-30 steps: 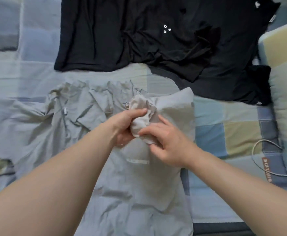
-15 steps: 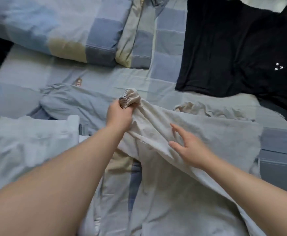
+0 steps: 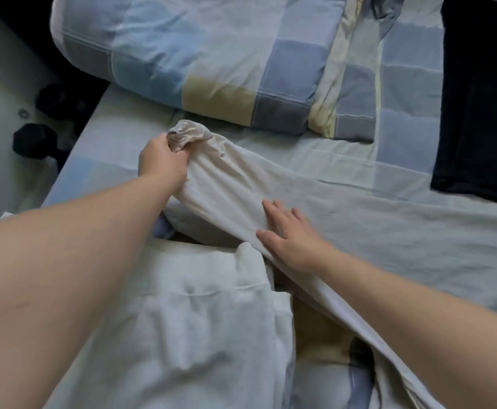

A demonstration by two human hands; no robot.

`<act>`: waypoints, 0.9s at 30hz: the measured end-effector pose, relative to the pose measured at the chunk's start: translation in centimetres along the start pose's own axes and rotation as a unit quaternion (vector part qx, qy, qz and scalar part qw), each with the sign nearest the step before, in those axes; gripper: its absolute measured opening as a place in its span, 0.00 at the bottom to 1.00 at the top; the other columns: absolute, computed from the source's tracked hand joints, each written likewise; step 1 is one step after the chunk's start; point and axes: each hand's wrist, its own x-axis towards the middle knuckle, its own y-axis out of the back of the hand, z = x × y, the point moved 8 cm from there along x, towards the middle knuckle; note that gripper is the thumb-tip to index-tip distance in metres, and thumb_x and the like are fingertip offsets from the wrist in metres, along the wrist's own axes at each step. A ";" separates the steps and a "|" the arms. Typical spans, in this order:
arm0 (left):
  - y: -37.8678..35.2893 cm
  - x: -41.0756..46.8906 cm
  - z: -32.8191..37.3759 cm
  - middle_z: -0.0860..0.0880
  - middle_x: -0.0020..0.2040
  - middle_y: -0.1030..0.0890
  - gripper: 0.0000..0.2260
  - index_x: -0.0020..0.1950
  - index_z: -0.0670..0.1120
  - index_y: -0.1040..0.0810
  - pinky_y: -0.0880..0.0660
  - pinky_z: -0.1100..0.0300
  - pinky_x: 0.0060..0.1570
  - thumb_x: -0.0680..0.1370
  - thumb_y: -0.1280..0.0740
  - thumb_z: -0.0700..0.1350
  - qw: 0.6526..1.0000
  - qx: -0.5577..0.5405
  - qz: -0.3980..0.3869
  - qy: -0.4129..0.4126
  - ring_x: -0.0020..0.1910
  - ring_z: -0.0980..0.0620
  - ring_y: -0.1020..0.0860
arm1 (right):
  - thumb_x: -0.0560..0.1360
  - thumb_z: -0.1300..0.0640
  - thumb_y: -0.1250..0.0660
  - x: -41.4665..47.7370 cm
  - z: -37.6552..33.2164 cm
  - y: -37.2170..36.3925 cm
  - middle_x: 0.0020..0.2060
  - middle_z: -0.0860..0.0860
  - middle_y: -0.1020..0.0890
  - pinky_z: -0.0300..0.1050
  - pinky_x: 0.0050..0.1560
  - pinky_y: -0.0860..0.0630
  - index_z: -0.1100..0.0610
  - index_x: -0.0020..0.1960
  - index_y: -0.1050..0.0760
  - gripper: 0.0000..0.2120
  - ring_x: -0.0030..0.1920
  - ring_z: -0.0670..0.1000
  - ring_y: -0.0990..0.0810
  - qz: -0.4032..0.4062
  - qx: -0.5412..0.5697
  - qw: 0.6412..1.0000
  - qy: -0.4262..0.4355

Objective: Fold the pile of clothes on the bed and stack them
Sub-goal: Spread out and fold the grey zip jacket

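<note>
Change in cloth: the pale beige thin-fabric garment (image 3: 241,184), bunched up between both hands a second ago, now stretches in a long, fairly smooth band from upper left to lower right across the bed.
Change in hands: the left hand (image 3: 161,160) has kept its hold on the gathered end over the last half second. The right hand (image 3: 288,234), then raised with its fingers spread, now lies on the cloth.
Change in view: the camera has swung left, so the black garment (image 3: 477,113) sits at the right edge and floor shows at the left.
Left hand: fingers curled tight round the garment's elasticated end (image 3: 182,137).
Right hand: flat, with straight, slightly spread fingers, pressing on the middle of the band near its lower edge.
Bed: the blue, grey and tan checked sheet (image 3: 344,160) bears the beige garment, the black one, and a white garment with a ribbed edge (image 3: 200,314). The white one is nearest the camera, just beside the beige band and partly hidden by the left forearm.
Quilt: a rolled checked quilt (image 3: 212,54) lies along the far side, near the gripped end.
Floor: dark blocky objects (image 3: 35,140) lie beside the bed, too blurred to name.
</note>
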 end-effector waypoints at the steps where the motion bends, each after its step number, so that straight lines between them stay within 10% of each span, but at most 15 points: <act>1: 0.1 0.9 -0.9 0.40 0.59 0.19 0.16 0.62 0.44 0.21 0.32 0.54 0.51 0.81 0.36 0.53 1.000 0.007 0.006 0.003 0.59 0.36 0.24 | 0.81 0.37 0.45 1.2 -0.5 -0.4 0.81 0.39 0.54 0.67 0.77 0.53 0.35 0.80 0.56 0.31 0.81 0.54 0.59 -0.008 -0.010 1.000 0.003; 8: -2.2 1.6 -7.8 0.40 0.73 0.33 0.28 0.73 0.46 0.37 0.35 0.46 0.66 0.78 0.29 0.52 0.992 0.072 -0.003 0.103 0.70 0.37 0.34 | 0.83 0.41 0.43 5.3 -1.6 -3.6 0.81 0.38 0.54 0.77 0.72 0.60 0.34 0.79 0.49 0.27 0.80 0.51 0.62 -0.077 -0.110 0.990 0.043; 11: -3.2 0.0 -4.6 0.46 0.76 0.36 0.27 0.75 0.53 0.34 0.39 0.44 0.71 0.78 0.30 0.53 0.981 0.176 0.005 -0.079 0.73 0.40 0.38 | 0.83 0.47 0.39 4.1 -1.1 -2.0 0.81 0.43 0.47 0.63 0.78 0.55 0.40 0.79 0.42 0.27 0.81 0.53 0.54 -0.003 -0.072 0.992 0.100; 14: -8.4 -2.6 -1.1 0.47 0.73 0.28 0.18 0.68 0.53 0.23 0.37 0.49 0.73 0.79 0.31 0.54 0.935 0.184 -0.196 -0.232 0.73 0.43 0.33 | 0.83 0.49 0.39 1.4 1.9 0.4 0.81 0.45 0.47 0.51 0.79 0.51 0.40 0.79 0.42 0.27 0.81 0.53 0.52 0.067 -0.117 0.986 0.103; 17: -12.4 -5.8 -0.8 0.49 0.69 0.23 0.17 0.65 0.52 0.20 0.34 0.52 0.71 0.81 0.35 0.57 0.891 0.209 -0.378 -0.138 0.69 0.47 0.27 | 0.82 0.44 0.42 -1.9 7.1 1.2 0.82 0.45 0.53 0.54 0.78 0.52 0.37 0.79 0.47 0.28 0.81 0.54 0.55 0.026 -0.221 0.974 0.041; 27: -17.4 -19.2 14.3 0.46 0.80 0.37 0.23 0.77 0.53 0.33 0.41 0.50 0.76 0.83 0.42 0.58 0.881 0.243 -0.307 -0.265 0.78 0.44 0.40 | 0.82 0.40 0.44 -18.7 25.0 6.7 0.82 0.47 0.57 0.59 0.78 0.52 0.40 0.81 0.55 0.32 0.81 0.56 0.55 0.022 -0.268 0.949 -0.166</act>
